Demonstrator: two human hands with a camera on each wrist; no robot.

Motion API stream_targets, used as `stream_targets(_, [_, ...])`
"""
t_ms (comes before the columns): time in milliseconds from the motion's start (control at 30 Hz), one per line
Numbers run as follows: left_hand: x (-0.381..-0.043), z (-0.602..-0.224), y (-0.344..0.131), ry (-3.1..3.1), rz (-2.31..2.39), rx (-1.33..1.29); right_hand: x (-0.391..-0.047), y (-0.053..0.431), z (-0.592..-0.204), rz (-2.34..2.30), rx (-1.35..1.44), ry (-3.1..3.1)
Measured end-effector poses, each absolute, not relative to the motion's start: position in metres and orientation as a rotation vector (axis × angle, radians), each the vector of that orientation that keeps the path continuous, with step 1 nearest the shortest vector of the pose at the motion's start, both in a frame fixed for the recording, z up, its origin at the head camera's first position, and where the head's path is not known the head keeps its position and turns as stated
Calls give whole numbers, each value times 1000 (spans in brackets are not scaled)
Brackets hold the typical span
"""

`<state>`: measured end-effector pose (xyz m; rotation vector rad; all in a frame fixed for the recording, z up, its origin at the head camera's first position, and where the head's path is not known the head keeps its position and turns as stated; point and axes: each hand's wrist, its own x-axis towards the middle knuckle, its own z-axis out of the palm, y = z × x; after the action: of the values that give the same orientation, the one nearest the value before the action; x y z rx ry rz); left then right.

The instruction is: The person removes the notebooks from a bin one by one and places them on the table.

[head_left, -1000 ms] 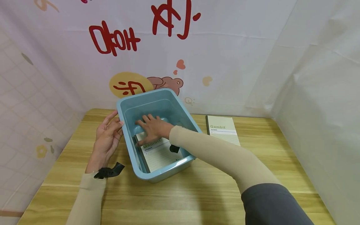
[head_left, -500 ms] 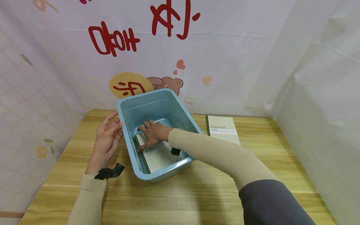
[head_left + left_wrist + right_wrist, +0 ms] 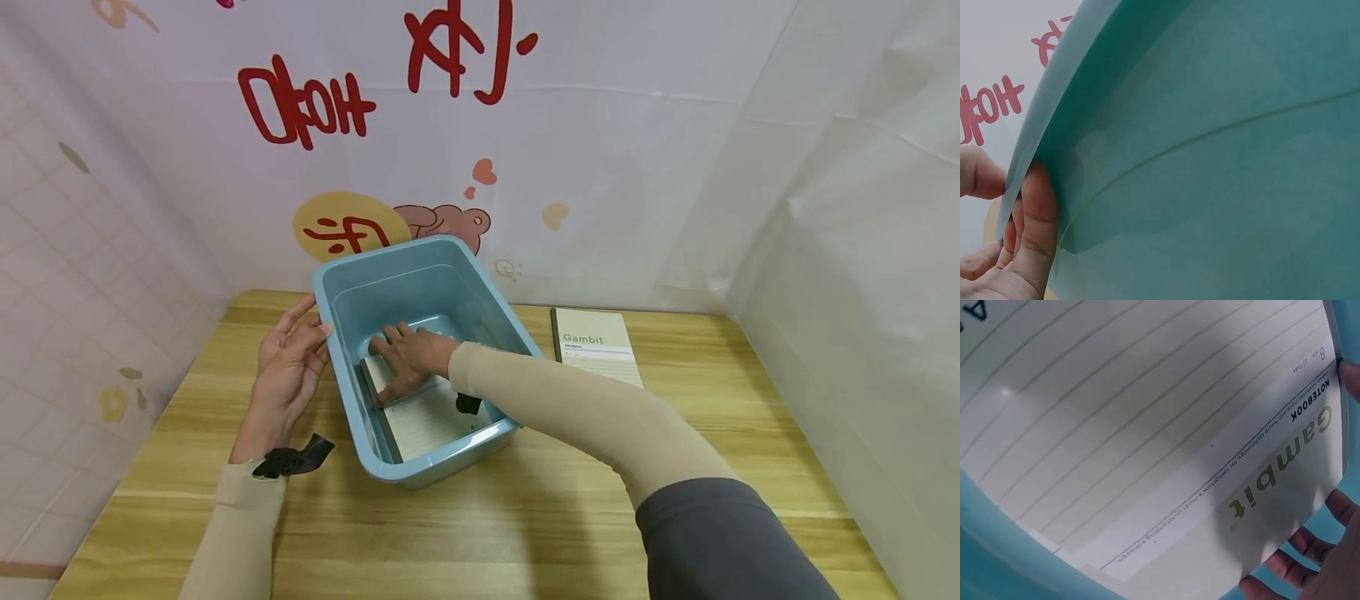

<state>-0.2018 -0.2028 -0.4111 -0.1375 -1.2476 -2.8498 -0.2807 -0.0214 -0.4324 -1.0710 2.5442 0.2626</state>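
Note:
A light blue plastic tub (image 3: 405,292) stands on the table, turned at an angle. My left hand (image 3: 288,367) grips its left rim; in the left wrist view the thumb and fingers pinch the rim (image 3: 1054,106) from both sides. Inside the tub lies a pale Gambit notebook (image 3: 431,425) with a dark spine. My right hand (image 3: 412,354) reaches down over it and holds it by the edges. The right wrist view puts the thumb (image 3: 1350,378) at the spine and the other fingers (image 3: 1288,569) along the top edge of the notebook cover (image 3: 1116,437).
A second Gambit notebook (image 3: 596,342) lies on the wooden table (image 3: 480,542) to the tub's right, partly hidden by the right forearm. White printed cloth (image 3: 622,150) hangs directly behind the table, and more cloth borders both sides.
My right hand's fingers have drawn in from a wide spread to the notebook's top edge, with the thumb at the spine. The left hand and the tub stay where they were.

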Motion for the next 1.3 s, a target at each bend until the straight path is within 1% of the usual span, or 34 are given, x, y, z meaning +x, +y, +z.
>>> stream_targets(467, [-202,-411,-203,-1262,-2838,-126,-284,-22,-428,265,-1100,2577])
stream_targets(833, [-201,-411,-203,-1272,-2835,-119,-281,-21,-423,405,-1068,2586])
stream_targets(1300, [-202,-412,-203,-1288,-2820,-124,-281,-26,-425,301,-1043,2594])
